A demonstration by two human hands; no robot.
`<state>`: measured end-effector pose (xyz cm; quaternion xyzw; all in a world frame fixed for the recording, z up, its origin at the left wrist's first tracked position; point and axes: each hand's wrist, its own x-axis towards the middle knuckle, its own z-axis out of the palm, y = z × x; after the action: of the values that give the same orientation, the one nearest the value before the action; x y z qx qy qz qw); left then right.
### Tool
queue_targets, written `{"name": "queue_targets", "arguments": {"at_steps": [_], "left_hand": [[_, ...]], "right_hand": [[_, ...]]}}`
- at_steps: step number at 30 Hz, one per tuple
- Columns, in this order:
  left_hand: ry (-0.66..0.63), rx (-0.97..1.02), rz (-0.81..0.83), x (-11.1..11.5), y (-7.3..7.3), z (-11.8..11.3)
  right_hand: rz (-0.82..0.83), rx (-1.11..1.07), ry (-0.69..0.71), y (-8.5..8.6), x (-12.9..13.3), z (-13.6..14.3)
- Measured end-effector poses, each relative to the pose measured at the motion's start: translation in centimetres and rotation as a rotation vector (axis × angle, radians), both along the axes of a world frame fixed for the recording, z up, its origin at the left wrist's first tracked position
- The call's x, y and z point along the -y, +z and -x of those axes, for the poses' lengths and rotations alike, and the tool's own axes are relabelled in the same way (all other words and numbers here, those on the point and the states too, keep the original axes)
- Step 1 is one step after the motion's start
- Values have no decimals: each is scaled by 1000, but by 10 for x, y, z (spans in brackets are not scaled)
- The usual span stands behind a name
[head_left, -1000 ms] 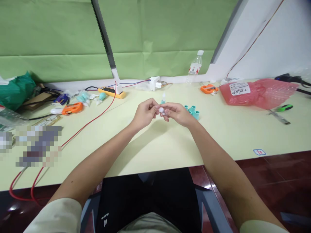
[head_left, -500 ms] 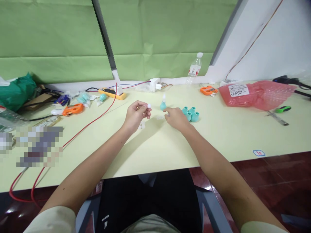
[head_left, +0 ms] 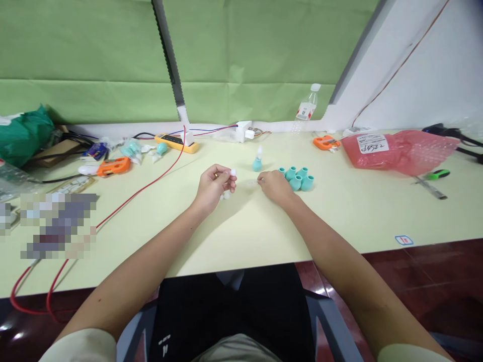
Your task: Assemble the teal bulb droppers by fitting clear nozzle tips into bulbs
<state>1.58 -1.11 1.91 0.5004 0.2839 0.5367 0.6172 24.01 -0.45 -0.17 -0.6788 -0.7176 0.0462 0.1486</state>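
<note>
My left hand (head_left: 216,187) pinches a small white cap-like piece (head_left: 233,172) between thumb and fingers. Below its fingers, a few more white pieces (head_left: 226,194) lie on the table, partly hidden. My right hand (head_left: 275,186) is low over the tabletop with thumb and forefinger pressed together; whatever is between them is too small to make out. Small clear pieces (head_left: 251,183) lie just left of its fingertips. Beyond both hands stands a teal bulb with a white nozzle (head_left: 257,163). Several open-necked teal bulbs (head_left: 296,182) stand grouped beside my right hand.
A yellow multimeter (head_left: 177,143), an orange-handled tool (head_left: 114,166) and a red cable (head_left: 141,190) are on the left. Toward the back right are a plastic bottle (head_left: 306,108), an orange tool (head_left: 326,143), a pink bubble-wrap bag (head_left: 403,153) and a green-handled screwdriver (head_left: 437,174).
My right hand's outstretched forefinger has drawn in to a pinch beside the clear pieces. My left hand still holds the white piece. The whole view has shifted slightly.
</note>
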Motion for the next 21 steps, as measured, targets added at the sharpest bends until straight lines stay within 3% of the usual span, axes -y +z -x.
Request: {"name": "queue_targets", "arguments": {"at_steps": [3, 6, 10, 14, 21], "left_hand": [[-38, 19, 30, 2, -5, -2], [-99, 62, 71, 4, -10, -4], [-175, 106, 68, 8, -15, -8], [-211, 80, 4, 11, -17, -9], [-211, 49, -47, 12, -18, -8]], "right_hand": [[-136, -188, 31, 3, 4, -2], [-323, -529, 171, 12, 18, 4], [-341, -831, 307, 24, 39, 23], [-265, -921, 361, 29, 48, 34], [-262, -938, 326, 35, 49, 30]]}}
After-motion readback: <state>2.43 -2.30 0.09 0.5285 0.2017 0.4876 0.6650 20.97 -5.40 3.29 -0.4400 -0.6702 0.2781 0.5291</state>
